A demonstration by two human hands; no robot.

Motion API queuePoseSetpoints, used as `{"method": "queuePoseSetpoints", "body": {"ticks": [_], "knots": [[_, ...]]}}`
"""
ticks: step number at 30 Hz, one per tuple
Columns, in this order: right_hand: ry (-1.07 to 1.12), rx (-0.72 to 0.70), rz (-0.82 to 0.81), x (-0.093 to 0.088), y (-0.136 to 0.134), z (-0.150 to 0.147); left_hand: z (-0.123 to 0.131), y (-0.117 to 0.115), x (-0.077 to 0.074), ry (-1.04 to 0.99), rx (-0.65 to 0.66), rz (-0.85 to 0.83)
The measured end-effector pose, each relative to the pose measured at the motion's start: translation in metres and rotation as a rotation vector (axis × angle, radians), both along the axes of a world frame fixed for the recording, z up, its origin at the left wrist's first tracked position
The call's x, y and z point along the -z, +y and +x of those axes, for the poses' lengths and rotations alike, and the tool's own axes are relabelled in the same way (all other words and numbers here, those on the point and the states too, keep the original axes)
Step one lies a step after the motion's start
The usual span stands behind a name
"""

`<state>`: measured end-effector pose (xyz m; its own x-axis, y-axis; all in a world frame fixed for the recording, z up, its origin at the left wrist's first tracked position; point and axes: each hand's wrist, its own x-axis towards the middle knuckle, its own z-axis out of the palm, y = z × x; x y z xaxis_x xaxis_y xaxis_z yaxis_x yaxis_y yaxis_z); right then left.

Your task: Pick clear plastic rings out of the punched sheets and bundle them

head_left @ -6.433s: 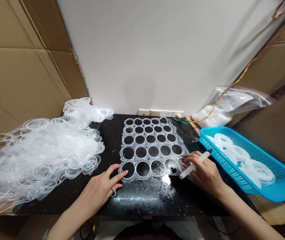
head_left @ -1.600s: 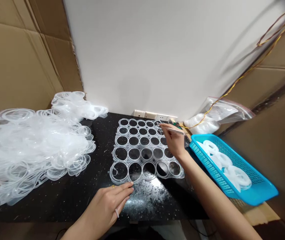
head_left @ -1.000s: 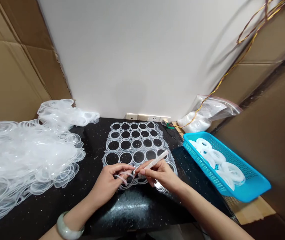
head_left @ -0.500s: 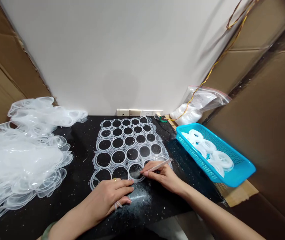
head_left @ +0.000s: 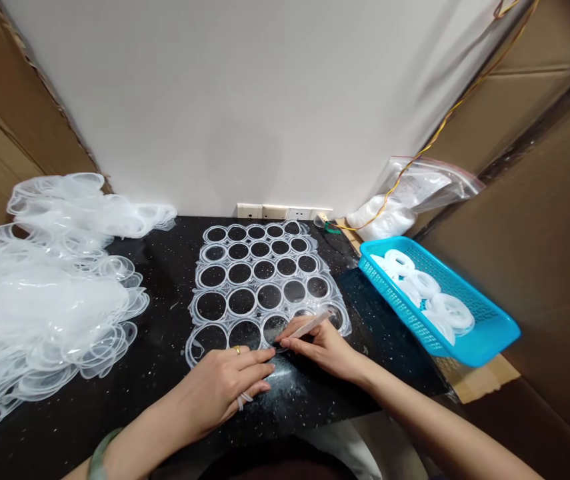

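On the black speckled worktop (head_left: 165, 267), the left hand (head_left: 225, 387) lies open, fingertips resting on the lower edge of the clear plastic ring sheet (head_left: 265, 287), a thin clear ring (head_left: 243, 400) looped around its lower fingers. The right hand (head_left: 322, 350) pinches a white plastic strip (head_left: 309, 325), tip at the bottom row.
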<state>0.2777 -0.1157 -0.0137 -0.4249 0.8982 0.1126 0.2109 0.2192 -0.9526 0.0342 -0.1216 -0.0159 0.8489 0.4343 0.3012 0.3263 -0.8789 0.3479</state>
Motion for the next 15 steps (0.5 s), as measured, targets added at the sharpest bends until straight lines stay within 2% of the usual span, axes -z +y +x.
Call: {"method": "queuePoseSetpoints", "body": {"ticks": [10, 15], "knots": [[-0.009, 0.033, 0.002, -0.0006, -0.0002, -0.0011, 0.001, -0.0036, -0.0012, 0.036, 0.003, 0.01], [-0.049, 0.021, 0.065, -0.0006, -0.0006, -0.0026, -0.0001, -0.0038, 0.001, 0.042, -0.002, 0.003]]}}
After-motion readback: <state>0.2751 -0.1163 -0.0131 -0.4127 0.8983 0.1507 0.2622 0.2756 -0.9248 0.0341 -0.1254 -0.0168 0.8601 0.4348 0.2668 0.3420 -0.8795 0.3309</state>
